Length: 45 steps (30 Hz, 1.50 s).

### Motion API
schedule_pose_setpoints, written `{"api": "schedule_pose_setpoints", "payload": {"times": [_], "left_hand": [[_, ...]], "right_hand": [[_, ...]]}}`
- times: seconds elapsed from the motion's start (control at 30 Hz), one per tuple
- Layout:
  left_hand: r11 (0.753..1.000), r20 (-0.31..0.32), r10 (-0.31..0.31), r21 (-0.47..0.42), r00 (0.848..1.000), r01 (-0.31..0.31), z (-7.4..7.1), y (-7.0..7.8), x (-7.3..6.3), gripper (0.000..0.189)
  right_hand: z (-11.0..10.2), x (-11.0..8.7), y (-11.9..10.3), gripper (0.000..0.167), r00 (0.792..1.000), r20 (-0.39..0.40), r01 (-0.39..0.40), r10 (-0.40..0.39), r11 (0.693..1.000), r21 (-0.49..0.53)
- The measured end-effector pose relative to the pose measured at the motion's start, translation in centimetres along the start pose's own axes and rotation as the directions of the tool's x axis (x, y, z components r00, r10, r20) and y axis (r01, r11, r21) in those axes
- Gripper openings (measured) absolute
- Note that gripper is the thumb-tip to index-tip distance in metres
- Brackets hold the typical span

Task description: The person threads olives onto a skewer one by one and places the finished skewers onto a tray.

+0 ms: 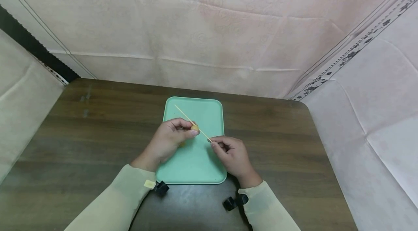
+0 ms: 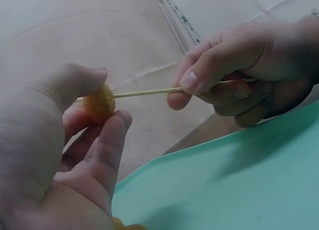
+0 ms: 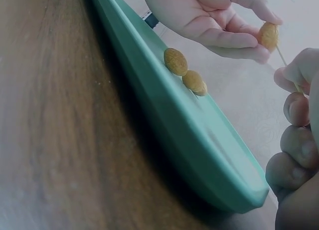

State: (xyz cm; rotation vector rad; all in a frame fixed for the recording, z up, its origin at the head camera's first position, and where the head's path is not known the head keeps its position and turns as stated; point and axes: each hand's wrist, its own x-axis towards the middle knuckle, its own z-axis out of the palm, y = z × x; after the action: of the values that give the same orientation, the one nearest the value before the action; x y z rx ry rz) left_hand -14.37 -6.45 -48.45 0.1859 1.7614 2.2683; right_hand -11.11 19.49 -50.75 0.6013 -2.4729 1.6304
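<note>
My left hand (image 1: pixel 169 136) pinches a small golden-brown food ball (image 2: pixel 99 104) between thumb and fingers, above the green tray (image 1: pixel 196 173). A thin wooden skewer (image 1: pixel 183 112) runs through the ball and sticks out on both sides of it. To the right, my right hand (image 1: pixel 230 153) pinches the skewer near one end with thumb and forefinger, its other fingers curled. On the tray, below the left hand, lie a few more brown balls (image 3: pixel 175 61), mostly hidden by that hand in the head view.
The tray lies on a dark wooden table (image 1: pixel 98 144). Pale patterned cloth (image 1: pixel 196 35) hangs behind the table and along both sides. Black cameras (image 1: pixel 161 189) are strapped at the wrists, over pale sleeves (image 1: pixel 121 202).
</note>
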Motion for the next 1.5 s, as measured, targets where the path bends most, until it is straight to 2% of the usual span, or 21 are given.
{"api": "schedule_pose_setpoints", "payload": {"times": [0.23, 0.87, 1.27, 1.5], "left_hand": [[1.0, 0.026, 0.0, 0.017, 1.0, 0.0, 0.3, -0.4, -0.1, 0.018], [0.986, 0.009, -0.069, 0.153, 0.998, 0.067, 1.1, -0.6, -0.2, 0.029], [0.984, 0.027, -0.083, 0.162, 0.996, 0.077, 1.5, -0.7, -0.4, 0.029], [0.985, 0.035, -0.068, 0.161, 0.997, 0.061, 1.6, -0.7, -0.4, 0.031]], "right_hand": [[0.1, 0.1, 0.1, 0.012, 1.0, 0.001, 0.0, 0.0, 1.0, 0.02], [0.2, 0.2, 0.6, 0.011, 1.0, 0.004, 0.002, -0.003, 0.999, 0.051], [0.2, 0.2, 0.9, 0.01, 1.0, 0.015, 0.013, -0.014, 0.997, 0.081], [0.1, 0.3, 0.8, 0.011, 1.0, 0.017, 0.015, -0.017, 0.995, 0.098]]}}
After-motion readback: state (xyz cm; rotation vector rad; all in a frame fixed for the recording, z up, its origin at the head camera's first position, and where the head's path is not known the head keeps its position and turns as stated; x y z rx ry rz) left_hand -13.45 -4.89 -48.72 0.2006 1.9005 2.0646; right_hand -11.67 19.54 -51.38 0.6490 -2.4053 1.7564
